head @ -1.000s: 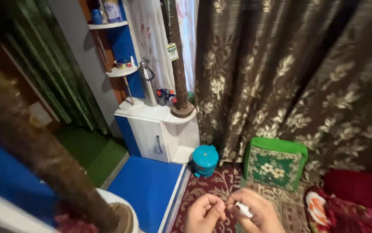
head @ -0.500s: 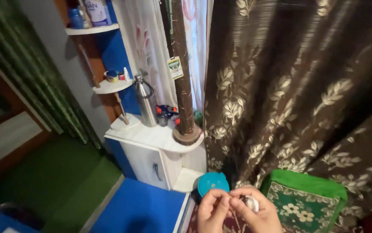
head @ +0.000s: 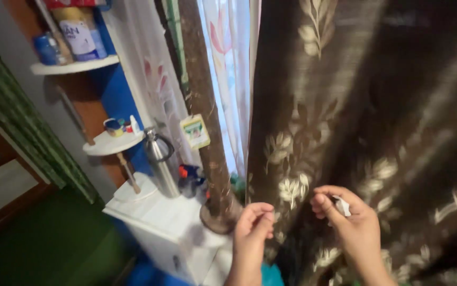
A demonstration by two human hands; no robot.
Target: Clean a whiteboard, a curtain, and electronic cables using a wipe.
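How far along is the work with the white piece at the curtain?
Done: both hands are up at the edge of the brown curtain. In hand: the right hand pinches a small white piece; the left hand is curled beside the edge. Left: the piece is not yet on the curtain, it seems.

Small white object in right hand: largely covered by fingers, possibly paper. At six o'clock, both forearms cut off; curtain motion-blurred.
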